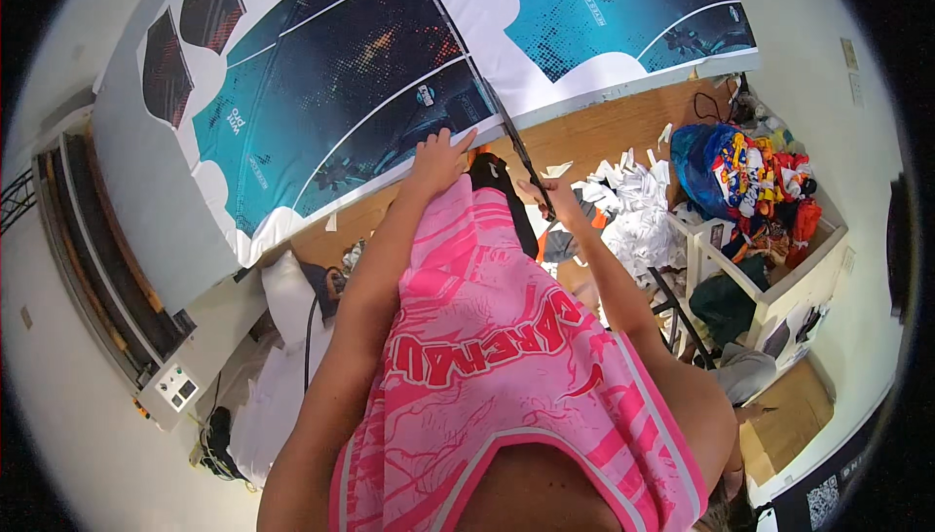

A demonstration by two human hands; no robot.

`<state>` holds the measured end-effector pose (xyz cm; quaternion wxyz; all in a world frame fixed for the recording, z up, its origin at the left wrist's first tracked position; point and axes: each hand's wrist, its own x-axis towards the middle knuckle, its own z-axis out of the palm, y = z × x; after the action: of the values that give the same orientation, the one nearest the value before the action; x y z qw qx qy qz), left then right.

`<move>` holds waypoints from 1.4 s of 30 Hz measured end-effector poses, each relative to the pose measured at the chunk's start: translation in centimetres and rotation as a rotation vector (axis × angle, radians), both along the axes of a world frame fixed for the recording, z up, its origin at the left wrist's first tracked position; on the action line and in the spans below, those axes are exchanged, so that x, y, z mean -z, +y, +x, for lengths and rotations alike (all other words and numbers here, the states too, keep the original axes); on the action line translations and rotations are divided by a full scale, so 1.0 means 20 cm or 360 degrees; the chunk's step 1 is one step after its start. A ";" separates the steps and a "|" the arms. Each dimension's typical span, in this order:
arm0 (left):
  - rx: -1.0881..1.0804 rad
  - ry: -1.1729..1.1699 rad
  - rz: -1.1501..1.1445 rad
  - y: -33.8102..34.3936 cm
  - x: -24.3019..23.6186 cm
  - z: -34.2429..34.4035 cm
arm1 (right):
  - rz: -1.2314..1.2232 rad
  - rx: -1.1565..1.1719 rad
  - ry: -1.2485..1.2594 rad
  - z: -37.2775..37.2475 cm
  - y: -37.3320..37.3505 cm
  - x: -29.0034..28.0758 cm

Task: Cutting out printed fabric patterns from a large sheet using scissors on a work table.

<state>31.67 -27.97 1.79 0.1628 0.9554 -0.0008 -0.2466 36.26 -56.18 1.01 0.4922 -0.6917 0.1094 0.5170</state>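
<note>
A large white sheet of fabric (453,6) printed with teal and black panels (380,55) covers the table in front of me. My left hand (441,160) rests at the sheet's near edge, fingers apart and touching the printed fabric. To its right, my right hand (557,193) is closed around the lower end of a long, narrow dark strip (516,143). This strip runs up past the table edge, between the left and right printed panels. Its exact kind is hard to make out.
White scraps (633,201) are heaped on the floor beyond my right arm. Colourful fabric fills a wooden bin (779,284) and a blue bag (699,167) at right. A machine with rollers (97,250) stands left, and white material (273,396) hangs low there. Part of another person (745,373) shows at lower right.
</note>
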 end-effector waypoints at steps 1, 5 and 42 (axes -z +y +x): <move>-0.0008 0.0011 -0.0004 0.00 0.00 0.00 | 0.0033 -0.0003 0.0067 0.01 0.01 -0.01; -0.0019 0.0033 -0.0019 0.00 -0.02 0.00 | 0.0081 -0.0024 0.0046 0.08 0.09 0.00; -0.0069 0.0018 -0.0128 0.03 -0.02 -0.02 | 0.0195 0.0199 -0.0026 0.45 0.57 0.03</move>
<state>31.33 -27.41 2.17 0.2063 0.9465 0.0108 -0.2481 45.24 -44.83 0.48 0.5658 -0.6563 0.1166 0.4854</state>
